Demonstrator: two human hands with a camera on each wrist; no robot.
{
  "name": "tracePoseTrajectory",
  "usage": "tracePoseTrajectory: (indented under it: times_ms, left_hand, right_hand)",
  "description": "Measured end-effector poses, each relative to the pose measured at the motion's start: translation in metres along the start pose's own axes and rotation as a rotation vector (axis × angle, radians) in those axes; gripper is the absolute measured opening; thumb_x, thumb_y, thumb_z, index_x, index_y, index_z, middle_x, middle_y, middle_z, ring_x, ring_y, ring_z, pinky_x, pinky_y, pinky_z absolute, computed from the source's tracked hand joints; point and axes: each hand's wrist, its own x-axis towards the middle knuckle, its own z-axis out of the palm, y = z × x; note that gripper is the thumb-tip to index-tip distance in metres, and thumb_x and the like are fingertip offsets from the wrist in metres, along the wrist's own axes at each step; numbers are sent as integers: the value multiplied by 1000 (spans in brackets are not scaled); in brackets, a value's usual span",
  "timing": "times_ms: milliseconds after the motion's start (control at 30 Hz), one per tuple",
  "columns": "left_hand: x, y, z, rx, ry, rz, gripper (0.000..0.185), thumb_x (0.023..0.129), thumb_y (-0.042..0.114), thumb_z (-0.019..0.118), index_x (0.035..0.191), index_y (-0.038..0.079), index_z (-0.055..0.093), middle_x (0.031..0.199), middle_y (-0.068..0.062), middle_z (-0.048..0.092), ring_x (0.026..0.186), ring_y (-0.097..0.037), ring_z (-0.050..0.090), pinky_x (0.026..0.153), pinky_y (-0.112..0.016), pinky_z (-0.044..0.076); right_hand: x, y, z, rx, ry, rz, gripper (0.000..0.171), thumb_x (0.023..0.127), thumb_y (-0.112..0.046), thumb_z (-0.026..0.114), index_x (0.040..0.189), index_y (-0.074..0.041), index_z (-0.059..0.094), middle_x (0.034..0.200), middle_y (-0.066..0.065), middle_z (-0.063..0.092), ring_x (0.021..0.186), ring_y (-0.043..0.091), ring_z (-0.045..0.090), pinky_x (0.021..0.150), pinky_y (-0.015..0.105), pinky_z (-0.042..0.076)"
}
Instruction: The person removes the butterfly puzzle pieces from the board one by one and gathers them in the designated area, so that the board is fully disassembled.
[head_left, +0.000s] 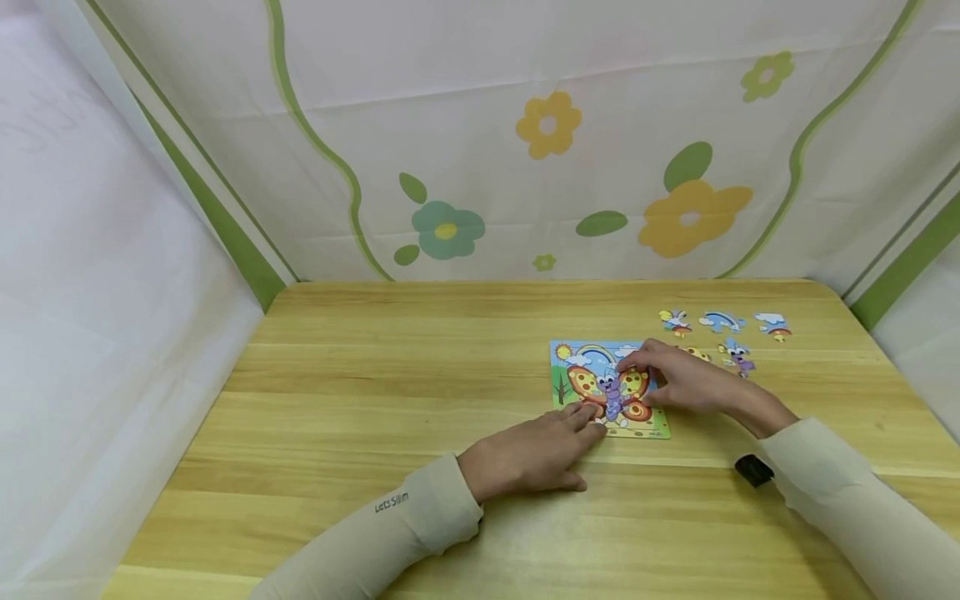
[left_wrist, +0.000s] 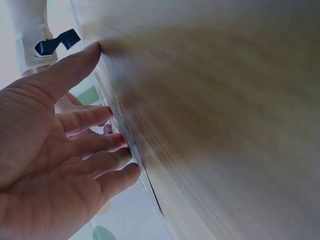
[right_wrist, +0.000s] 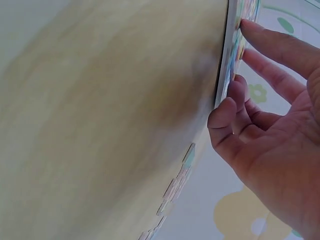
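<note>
A butterfly jigsaw board (head_left: 562,404) lies flat on the wooden table, right of the middle. My left hand (head_left: 536,454) rests its outstretched fingertips on the board's lower left part, and the thumb touches the table in the left wrist view. Over the board's right side arches my right hand (head_left: 686,379). In the right wrist view, its thumb and index fingertip touch the picture, slightly apart, while the other fingers (right_wrist: 222,117) bend beside the board's edge. Whether a puzzle piece sits between those fingertips is hidden.
Several loose jigsaw pieces lie beyond the right hand, among them a rainbow piece (head_left: 722,322), a cloud piece (head_left: 772,325) and a purple butterfly-body piece (head_left: 738,358). A black strap end (head_left: 753,471) sticks out at the right sleeve. A flowered curtain (head_left: 480,150) hangs behind the table (head_left: 360,375).
</note>
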Motion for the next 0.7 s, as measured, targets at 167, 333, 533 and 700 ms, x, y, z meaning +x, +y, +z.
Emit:
tracePoseTrajectory:
  times_ms: [167, 333, 533, 700]
  left_hand:
    - [0, 0, 0, 3, 3, 1, 72, 103, 44, 66, 162, 16, 36, 176, -10, 19, 163, -22, 20, 129, -35, 30]
    - [1, -1, 1, 11, 9, 1, 73, 102, 44, 66, 163, 15, 36, 176, -10, 20, 163, -22, 20, 129, -36, 31]
    - [1, -1, 2, 3, 7, -1, 73, 103, 44, 66, 163, 16, 35, 176, -10, 19, 163, -22, 19, 129, -35, 30]
    - [1, -1, 1, 3, 6, 1, 74, 103, 44, 66, 163, 15, 35, 176, -10, 19, 163, -22, 19, 129, -35, 29]
  right_hand:
    - [1, 0, -1, -36, 7, -19, 47, 87, 0, 76, 133, -8, 69, 116, 7, 62, 100, 19, 53, 86, 34, 50]
    - [3, 0, -1, -42, 11, -31, 47, 86, 1, 77, 131, -10, 69, 115, 6, 62, 102, 18, 55, 90, 35, 51]
    - [4, 0, -1, -38, 26, -44, 47, 84, 3, 77, 129, -10, 69, 117, 6, 62, 105, 19, 55, 89, 35, 51]
    - [4, 0, 0, -36, 30, -42, 47, 84, 5, 77, 128, -10, 69, 120, 6, 64, 108, 19, 57, 90, 36, 52]
